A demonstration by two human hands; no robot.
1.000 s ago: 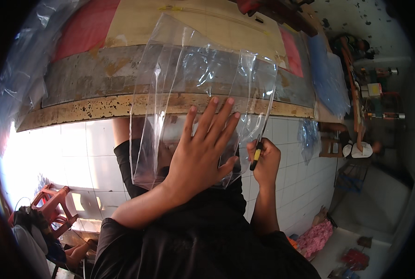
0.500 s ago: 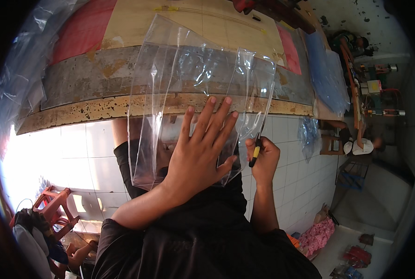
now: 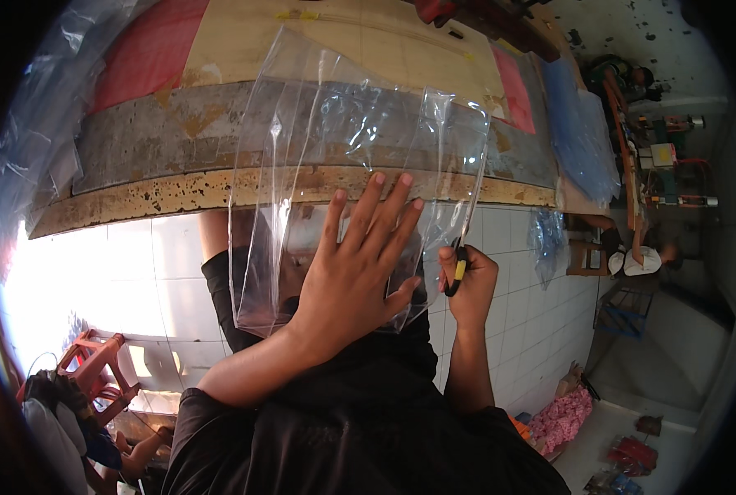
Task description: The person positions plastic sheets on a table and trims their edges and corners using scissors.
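A clear plastic bag (image 3: 290,124) lies partly on the table and partly over my lap, its side folds and edge seams showing. My left hand (image 3: 356,247) is spread flat on the middle of it, fingers apart and pointing toward the table. At the bag's right edge, my right hand (image 3: 472,285) grips scissors (image 3: 460,268) with a black and yellow handle. Their blades point up along that edge and are hard to make out against the plastic.
The worn table (image 3: 162,136) has a wooden front edge. Clear plastic sheets (image 3: 46,107) are heaped at the left, and bluish sheets (image 3: 578,132) lie at the right end. A red stool (image 3: 96,371) stands lower left. Other people sit at the far right.
The scissors have turned slightly in my right hand, and their handle looks more spread. The bag has shifted a little to the right. My left hand stays almost where it was.
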